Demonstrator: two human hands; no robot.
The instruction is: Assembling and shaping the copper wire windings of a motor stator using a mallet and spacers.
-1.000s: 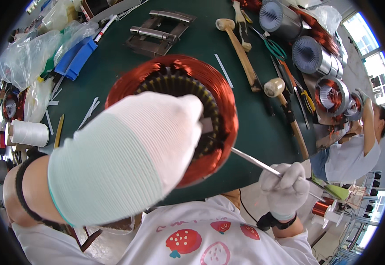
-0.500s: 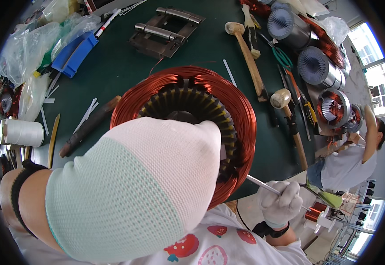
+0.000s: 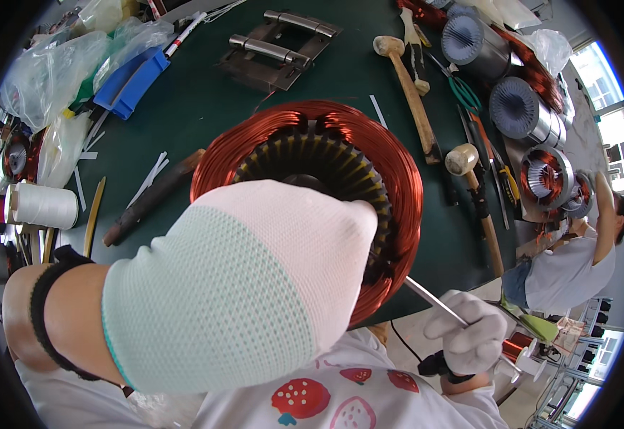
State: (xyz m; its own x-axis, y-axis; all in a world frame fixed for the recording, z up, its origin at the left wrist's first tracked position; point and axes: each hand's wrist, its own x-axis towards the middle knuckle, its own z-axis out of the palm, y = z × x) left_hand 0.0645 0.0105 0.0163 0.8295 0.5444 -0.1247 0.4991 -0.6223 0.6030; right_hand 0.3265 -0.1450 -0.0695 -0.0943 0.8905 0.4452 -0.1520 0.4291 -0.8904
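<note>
A motor stator [image 3: 412,179] with a thick ring of copper wire round its slotted core lies on the bench in front of me. My left hand [image 3: 283,250], in a white knitted glove, reaches over the stator's near side and covers part of its bore. The fingers of that hand are hidden behind its back. Beside the stator's near right edge, my gloved right hand [image 3: 469,329] is closed round a thin metal rod [image 3: 430,294]. The rod's far tip comes up to the outer side of the copper winding; whether it touches cannot be made out.
Mallets [image 3: 406,89] and hand tools lie on the right, before several stators [image 3: 519,107]. A metal frame with two rollers [image 3: 283,46] sits at the back. A blue bin [image 3: 129,86], plastic bags and a white thread spool [image 3: 43,205] stand left. Another person [image 3: 569,264] sits far right.
The whole view has shifted a little, so bench things appear farther right. My right hand has drawn slightly outward to the right with the rod. My left hand stays over the stator.
</note>
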